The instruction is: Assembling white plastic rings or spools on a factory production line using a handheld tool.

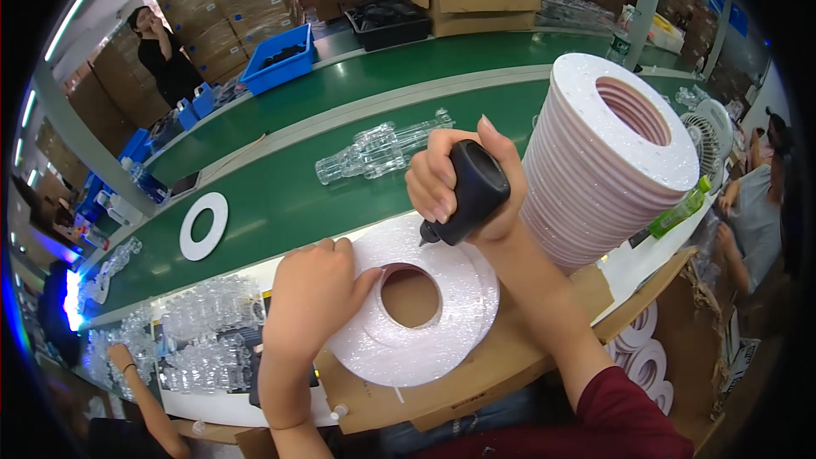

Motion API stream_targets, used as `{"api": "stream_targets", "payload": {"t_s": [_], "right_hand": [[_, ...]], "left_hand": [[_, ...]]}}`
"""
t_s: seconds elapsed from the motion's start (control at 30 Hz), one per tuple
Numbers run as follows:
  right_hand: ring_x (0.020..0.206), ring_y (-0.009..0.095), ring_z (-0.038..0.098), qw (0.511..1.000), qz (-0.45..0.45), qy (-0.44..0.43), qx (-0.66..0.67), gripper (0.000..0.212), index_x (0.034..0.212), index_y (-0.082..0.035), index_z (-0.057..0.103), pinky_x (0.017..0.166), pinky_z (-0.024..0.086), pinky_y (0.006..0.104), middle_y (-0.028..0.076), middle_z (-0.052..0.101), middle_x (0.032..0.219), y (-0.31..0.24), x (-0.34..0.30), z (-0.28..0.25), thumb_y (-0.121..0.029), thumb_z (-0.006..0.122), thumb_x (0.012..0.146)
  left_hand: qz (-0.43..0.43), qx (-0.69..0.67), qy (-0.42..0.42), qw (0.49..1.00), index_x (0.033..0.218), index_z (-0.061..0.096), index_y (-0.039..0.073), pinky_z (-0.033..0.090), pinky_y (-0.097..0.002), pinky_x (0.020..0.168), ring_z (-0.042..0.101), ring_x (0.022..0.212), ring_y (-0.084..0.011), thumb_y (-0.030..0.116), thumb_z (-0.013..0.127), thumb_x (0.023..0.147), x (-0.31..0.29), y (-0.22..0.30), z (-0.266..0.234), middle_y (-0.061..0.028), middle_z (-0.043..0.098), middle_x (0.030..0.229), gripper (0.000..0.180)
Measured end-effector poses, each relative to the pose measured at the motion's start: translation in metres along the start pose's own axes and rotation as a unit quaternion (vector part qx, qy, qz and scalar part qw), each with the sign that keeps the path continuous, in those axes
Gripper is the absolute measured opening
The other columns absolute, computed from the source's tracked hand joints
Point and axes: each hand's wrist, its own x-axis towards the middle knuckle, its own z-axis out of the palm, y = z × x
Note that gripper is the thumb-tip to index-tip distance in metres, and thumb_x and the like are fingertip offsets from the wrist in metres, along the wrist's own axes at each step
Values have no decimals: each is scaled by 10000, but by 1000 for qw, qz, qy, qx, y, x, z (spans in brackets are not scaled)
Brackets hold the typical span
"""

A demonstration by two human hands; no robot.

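Note:
In my right hand (484,195) is a black squeeze bottle (478,191), tilted so that its narrow nozzle points down at the ring below. That ring, a white glittery flat ring (408,361) with a round hole, lies on brown cardboard in front of me, on or over another ring whose edge shows. My left hand (314,297) grips its left side, with the thumb on top by the hole and the other fingers curled. A tall stack of similar rings (586,178) rises just right of my right hand. Whether anything leaves the nozzle cannot be seen.
Clear plastic parts (374,153) lie on the green conveyor (280,204) beyond my hands, with a single white ring (204,226) farther left. More clear parts (208,331) crowd the left. A cardboard box (680,357) with rings stands low right. A co-worker's hand (119,357) is at lower left.

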Motion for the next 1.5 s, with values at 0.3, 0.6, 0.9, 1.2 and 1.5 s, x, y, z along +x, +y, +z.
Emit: {"api": "stream_targets", "payload": {"t_s": [0.3,0.6,0.9,1.2,1.5], "right_hand": [[476,146,406,999,12,38,-27,558,686,-69,428,494,383,272,41,440,526,2,-3,3,-510,290,999],[459,137,431,998,20,63,-5,514,694,-58,463,461,382,257,44,437,526,14,-2,0,-456,343,996],[454,133,408,995,66,60,-39,482,674,-52,429,462,379,263,51,434,524,10,-3,5,-414,340,979],[470,149,424,990,71,112,-55,486,705,-57,442,475,385,273,52,449,543,12,-1,13,-429,328,997],[577,185,447,978,-183,59,77,472,777,-75,438,577,398,321,52,455,627,-16,-8,16,-478,329,997]], "left_hand": [[-36,10,-49,998,865,578,-44,513,-485,683,647,749,-423,404,677,872,1,5,-3,-243,640,819,458],[-43,0,-58,997,863,572,-45,510,-489,685,642,747,-431,406,679,873,1,5,-3,-245,638,802,463],[-35,-9,-41,999,841,560,-38,505,-489,665,638,729,-426,400,685,867,-1,4,-2,-240,633,787,456],[-33,6,-47,998,838,563,-37,504,-486,688,639,757,-421,391,672,879,-1,4,-5,-234,636,779,444],[-73,73,-27,994,896,560,6,510,-516,678,652,759,-418,346,595,952,10,-21,-27,-238,654,791,347]]}}
